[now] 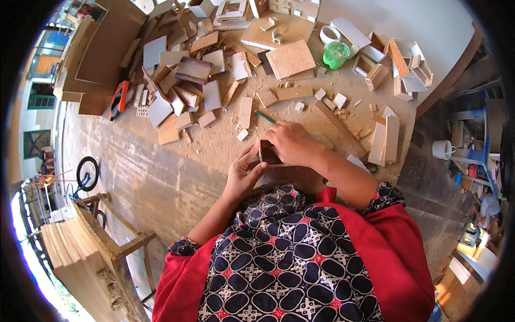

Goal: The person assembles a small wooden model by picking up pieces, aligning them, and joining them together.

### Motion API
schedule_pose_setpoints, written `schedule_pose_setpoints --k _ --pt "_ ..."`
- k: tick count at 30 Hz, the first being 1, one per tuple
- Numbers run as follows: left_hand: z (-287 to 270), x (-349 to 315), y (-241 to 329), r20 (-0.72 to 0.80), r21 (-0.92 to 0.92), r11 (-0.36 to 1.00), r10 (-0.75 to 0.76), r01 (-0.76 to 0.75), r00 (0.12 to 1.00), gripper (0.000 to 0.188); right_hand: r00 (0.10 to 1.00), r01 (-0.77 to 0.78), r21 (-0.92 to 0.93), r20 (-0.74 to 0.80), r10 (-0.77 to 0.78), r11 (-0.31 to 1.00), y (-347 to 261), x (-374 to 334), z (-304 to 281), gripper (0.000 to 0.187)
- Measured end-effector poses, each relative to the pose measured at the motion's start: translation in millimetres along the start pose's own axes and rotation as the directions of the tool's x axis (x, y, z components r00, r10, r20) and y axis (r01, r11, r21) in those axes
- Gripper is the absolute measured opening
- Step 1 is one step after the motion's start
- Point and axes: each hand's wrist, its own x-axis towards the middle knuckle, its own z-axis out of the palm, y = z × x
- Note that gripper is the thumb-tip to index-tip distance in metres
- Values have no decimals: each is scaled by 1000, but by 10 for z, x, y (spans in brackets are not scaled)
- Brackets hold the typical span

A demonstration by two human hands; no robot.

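Close to my body, at the near edge of the workbench [212, 147], I hold a small wooden piece [270, 153] with a dark, ribbed face and a paler edge. My left hand [245, 170] is closed on its left side, the thumb along the lower edge. Over its top and right side curl the fingers of my right hand [292, 141], which hide much of it. A slim green pencil-like stick [264, 116] points out beyond my right knuckles; whether it lies on the bench or sits between my fingers I cannot tell.
Sawdust and several wood offcuts [193, 70] cover the bench's far left. An orange-handled saw [119, 100] lies at the left edge. Farther back stand a green container [336, 55] and a white tape roll [330, 35]. Small wooden boxes [377, 76] are at right.
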Motion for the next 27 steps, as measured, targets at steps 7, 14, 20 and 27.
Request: schedule_pose_setpoints --k 7,14,20,27 --pt "-42 13 53 69 153 987 41 -51 997 50 996 77 26 -47 -75 997 40 7 24 17" --pt "-45 28 20 52 255 958 118 -127 992 55 995 89 43 -42 -87 995 24 21 11 18" --pt "-42 36 -80 38 76 995 59 -61 998 65 999 35 19 -20 -35 999 22 4 -3 21" --pt "16 -61 -32 31 410 891 200 -195 979 90 994 -59 100 94 49 993 85 -2 -263 42"
